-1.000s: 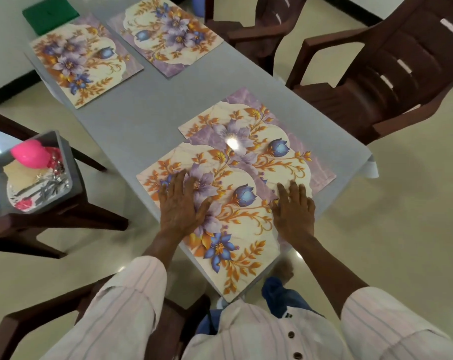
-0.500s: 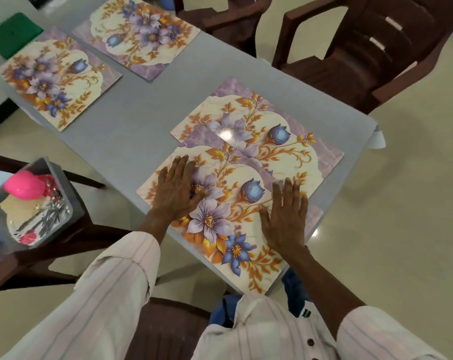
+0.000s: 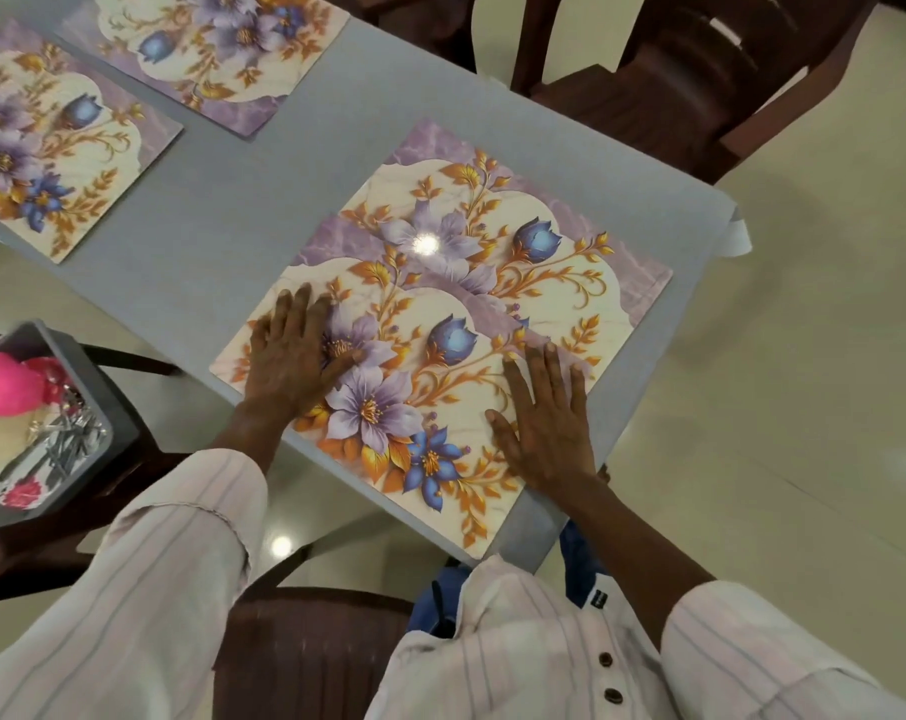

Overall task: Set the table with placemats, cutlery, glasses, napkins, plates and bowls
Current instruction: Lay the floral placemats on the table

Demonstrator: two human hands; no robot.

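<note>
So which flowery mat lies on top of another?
The nearest floral placemat, under the left hand and right hand, overlaps the floral placemat behind; the two far placemats lie apart.

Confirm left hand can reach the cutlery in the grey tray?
Probably yes. The left hand lies flat on the near placemat, holding nothing; the grey tray sits open-topped at its left, the cutlery uncovered, nothing between.

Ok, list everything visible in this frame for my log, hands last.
Table: one, grey, centre.
Near placemat: one, purple-cream-gold floral, under both hands, overlapping the next.
Second placemat: one, same floral, just beyond.
Far placemats: two, same floral, upper left.
Chairs: several, brown, around the table.
Tray: one, grey, left of table.
Cutlery: several, silver, in tray.
Pink object: one, pink, in tray.
Left hand: one, flat on near placemat.
Right hand: one, flat on near placemat.
</note>
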